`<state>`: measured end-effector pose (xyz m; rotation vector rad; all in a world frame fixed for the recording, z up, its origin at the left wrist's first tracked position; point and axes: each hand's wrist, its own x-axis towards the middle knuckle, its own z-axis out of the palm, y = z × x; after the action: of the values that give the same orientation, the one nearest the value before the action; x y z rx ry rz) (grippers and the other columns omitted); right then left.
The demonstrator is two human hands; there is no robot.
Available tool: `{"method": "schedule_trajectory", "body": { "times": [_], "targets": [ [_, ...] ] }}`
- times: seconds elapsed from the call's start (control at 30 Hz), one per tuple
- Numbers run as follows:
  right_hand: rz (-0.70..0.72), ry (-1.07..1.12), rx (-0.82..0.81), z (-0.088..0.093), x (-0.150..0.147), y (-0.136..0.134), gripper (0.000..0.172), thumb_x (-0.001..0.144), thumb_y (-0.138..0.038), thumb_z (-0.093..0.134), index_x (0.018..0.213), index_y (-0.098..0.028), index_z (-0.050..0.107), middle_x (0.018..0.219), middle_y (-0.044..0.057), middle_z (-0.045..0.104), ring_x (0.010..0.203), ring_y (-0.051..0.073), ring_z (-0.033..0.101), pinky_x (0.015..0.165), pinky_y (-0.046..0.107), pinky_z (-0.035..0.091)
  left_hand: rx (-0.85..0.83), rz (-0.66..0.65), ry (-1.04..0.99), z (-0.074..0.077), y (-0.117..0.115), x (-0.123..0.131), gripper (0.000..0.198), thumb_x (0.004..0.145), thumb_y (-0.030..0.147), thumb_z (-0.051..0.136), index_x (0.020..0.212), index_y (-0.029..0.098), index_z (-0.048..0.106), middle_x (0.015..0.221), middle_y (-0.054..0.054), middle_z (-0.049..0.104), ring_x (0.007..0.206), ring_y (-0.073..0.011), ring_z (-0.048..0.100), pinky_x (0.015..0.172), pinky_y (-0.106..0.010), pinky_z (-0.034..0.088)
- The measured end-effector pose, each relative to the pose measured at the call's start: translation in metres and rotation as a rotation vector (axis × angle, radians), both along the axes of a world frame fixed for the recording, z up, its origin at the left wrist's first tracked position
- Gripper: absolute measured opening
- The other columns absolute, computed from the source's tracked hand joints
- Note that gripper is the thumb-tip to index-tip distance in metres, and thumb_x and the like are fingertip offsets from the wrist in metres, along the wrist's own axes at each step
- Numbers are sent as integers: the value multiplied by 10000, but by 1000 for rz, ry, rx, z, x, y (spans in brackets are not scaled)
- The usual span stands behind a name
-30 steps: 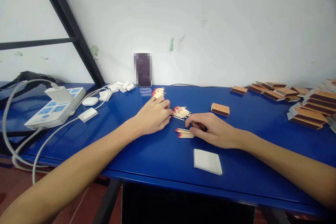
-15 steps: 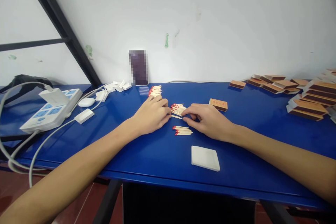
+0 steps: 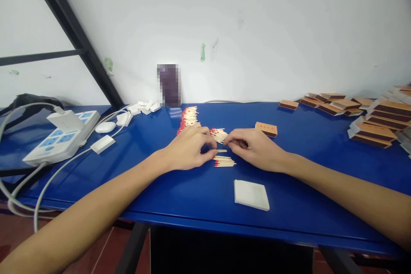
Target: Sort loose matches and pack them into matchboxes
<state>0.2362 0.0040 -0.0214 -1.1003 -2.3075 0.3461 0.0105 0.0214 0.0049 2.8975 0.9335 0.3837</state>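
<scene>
My left hand [image 3: 192, 148] is curled over the table, with thumb and forefinger closed at the head end of a single match [image 3: 222, 150]; its head is hidden. Just below lies a short row of red-headed matches [image 3: 224, 162], side by side. My right hand [image 3: 253, 147] has curled fingers, their tips by the stick ends of a small loose match pile [image 3: 218, 134]; whether they pinch anything is hidden. Behind my left hand, a longer heap of matches [image 3: 189, 117] is partly covered by it. A closed matchbox [image 3: 266, 129] lies beyond my right hand.
A white square pad [image 3: 251, 195] lies near the front edge of the blue table [image 3: 180, 197]. Several matchboxes [image 3: 375, 130] are stacked at right. A power strip [image 3: 62, 139] with cables is at left. A blurred phone [image 3: 169, 85] leans on the wall.
My left hand has moved slightly nearer, uncovering more of the long heap. The single match has shifted from beside the loose pile towards the short row. My right hand has barely moved.
</scene>
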Motion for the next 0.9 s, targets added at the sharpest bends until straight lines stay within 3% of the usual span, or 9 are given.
{"method": "schedule_trajectory", "body": {
  "times": [0.13, 0.33, 0.57, 0.9],
  "targets": [
    [0, -23, 29, -3, 1, 2, 264, 875, -154, 471, 974, -184, 714, 740, 19, 657, 599, 129, 541, 597, 266, 397, 145, 46, 40, -4, 5, -2, 269, 962, 306, 473, 1075, 204, 693, 963, -56, 601, 944, -208, 526, 864, -368, 396],
    [-17, -71, 61, -5, -1, 5, 270, 876, -157, 489, 978, -179, 738, 665, 9, 597, 570, 126, 518, 576, 265, 382, 253, 51, 122, -5, 9, -4, 289, 973, 285, 451, 1109, 201, 692, 1004, -70, 604, 946, -216, 521, 832, -360, 363],
    [-51, -94, 68, -4, -2, 4, 275, 875, -164, 493, 964, -176, 753, 639, 7, 578, 559, 131, 502, 577, 275, 371, 260, 47, 153, -5, 10, -4, 290, 982, 270, 441, 1106, 185, 689, 1015, -77, 608, 971, -223, 517, 848, -366, 355],
    [-45, -56, 56, -5, -2, 7, 209, 886, -211, 531, 905, -168, 734, 583, -25, 515, 521, 113, 460, 565, 263, 356, 145, 56, 79, -7, 10, -2, 175, 944, 230, 525, 979, 189, 691, 971, -47, 615, 974, -214, 515, 877, -360, 375]
  ]
}}
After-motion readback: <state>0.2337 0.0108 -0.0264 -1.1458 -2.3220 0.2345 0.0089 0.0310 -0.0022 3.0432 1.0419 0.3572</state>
